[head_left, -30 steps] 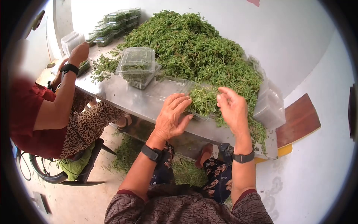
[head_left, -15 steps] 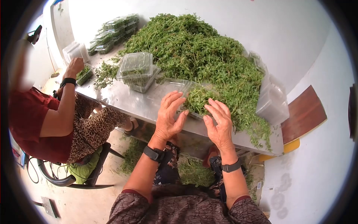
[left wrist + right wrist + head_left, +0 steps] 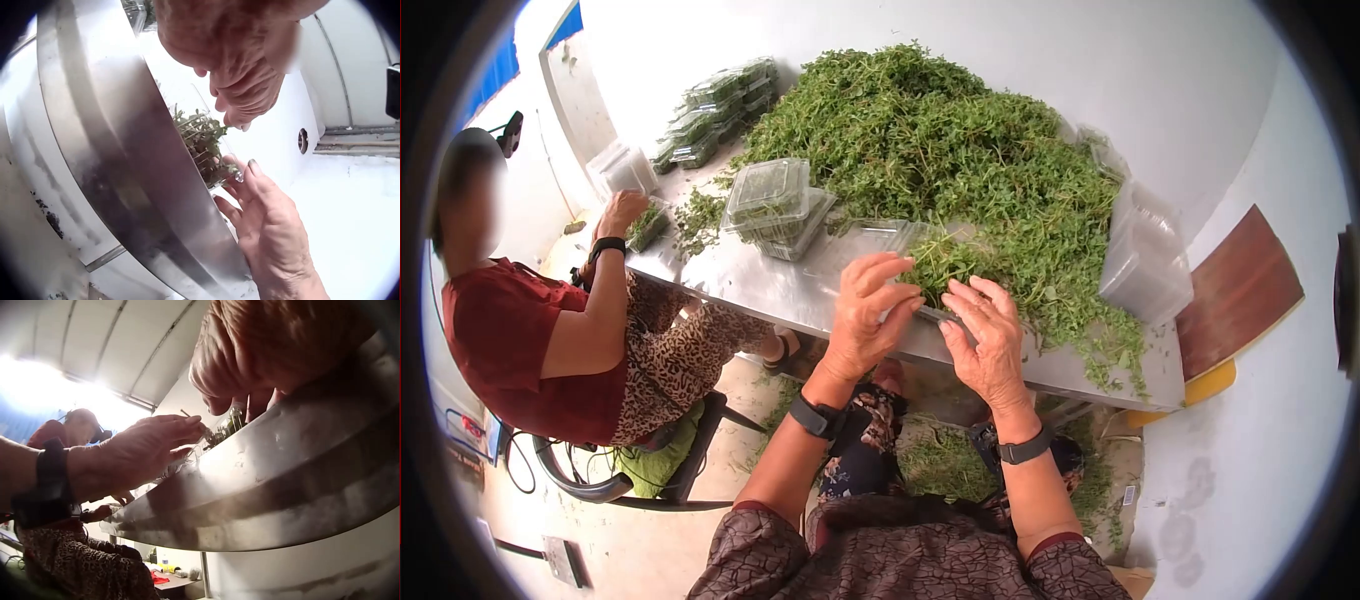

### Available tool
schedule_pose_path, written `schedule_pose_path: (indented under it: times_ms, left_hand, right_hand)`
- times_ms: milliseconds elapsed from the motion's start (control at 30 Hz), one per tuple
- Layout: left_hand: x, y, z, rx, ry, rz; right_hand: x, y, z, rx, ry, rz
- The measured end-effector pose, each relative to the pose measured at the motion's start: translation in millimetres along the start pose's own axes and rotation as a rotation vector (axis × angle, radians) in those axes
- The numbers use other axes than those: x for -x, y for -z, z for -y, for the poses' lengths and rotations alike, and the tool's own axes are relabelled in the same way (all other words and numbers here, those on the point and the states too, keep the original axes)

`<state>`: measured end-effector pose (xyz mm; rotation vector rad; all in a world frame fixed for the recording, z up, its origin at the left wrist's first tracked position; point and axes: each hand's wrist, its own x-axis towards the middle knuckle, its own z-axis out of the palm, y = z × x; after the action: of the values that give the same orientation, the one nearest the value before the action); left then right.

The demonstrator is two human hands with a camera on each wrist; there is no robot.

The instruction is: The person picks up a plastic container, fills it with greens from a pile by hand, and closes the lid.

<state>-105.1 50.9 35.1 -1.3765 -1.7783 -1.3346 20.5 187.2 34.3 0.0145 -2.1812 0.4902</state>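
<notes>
Clamshell tray (image 3: 930, 270) of green herb sprigs is sitting at the near edge of the steel table (image 3: 730, 275), between both hands; I am seeing it open, lid (image 3: 855, 240) lying flat to its left. Left hand (image 3: 868, 310) is resting against the tray's left side, fingers spread and nearly straight, fingertips touching the rim. Right hand (image 3: 988, 340) is pressing at the tray's near right corner, fingers straight and close together; in the left wrist view its fingertips (image 3: 250, 169) are touching the clear plastic wall. I cannot tell whether either hand is pinching sprigs. Beyond the tray, the big herb pile (image 3: 940, 150) is covering most of the tabletop. A stack of filled, closed clamshells (image 3: 775, 195) is standing left of the pile. Empty containers (image 3: 1145, 260) are lying at the right end. Farther left, a second person (image 3: 530, 340) in a red top is sitting at the table. More packed boxes (image 3: 720, 100) are lining the far wall.
</notes>
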Motion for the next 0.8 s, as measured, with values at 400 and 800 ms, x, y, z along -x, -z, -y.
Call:
schedule_pose_path:
  times_ms: [400, 800]
  left_hand:
    - [-19.1, 0.7, -11.4, -0.260, -0.089, 0.398]
    - [-18.0, 3.0, -9.0, -0.192, 0.019, 0.472]
  right_hand:
    - [-0.2, 0.7, -0.5, -0.076, -0.029, 0.009]
    - [-4.0, 7.8, 8.6, -0.024, 0.127, 0.107]
